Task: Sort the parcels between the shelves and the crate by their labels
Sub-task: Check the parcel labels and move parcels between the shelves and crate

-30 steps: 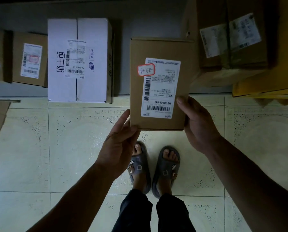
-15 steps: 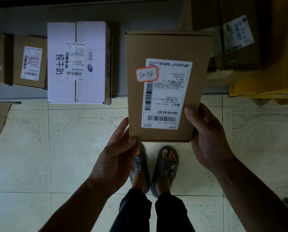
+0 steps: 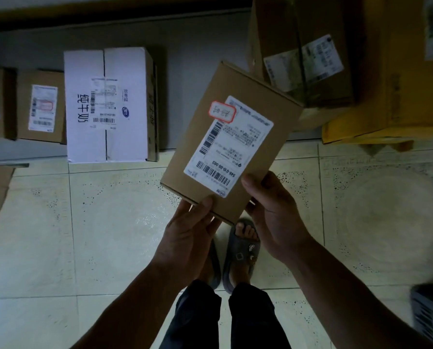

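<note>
At the lower right edge a dark slatted crate (image 3: 430, 321) shows only a corner; its contents are out of view. Along the top, a white box (image 3: 109, 104) and brown boxes (image 3: 41, 105) sit on a low shelf (image 3: 197, 71). Pale floor tiles (image 3: 97, 235) lie open below. Centre frame, the left hand (image 3: 187, 238) and right hand (image 3: 276, 212) grip the brown parcel (image 3: 231, 137) by its near corner. Since half a second ago it has tilted clockwise, toward upper right.

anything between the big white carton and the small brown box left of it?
Nothing in the head view: the white carton and the small brown labelled box sit side by side, nothing between them.
</note>
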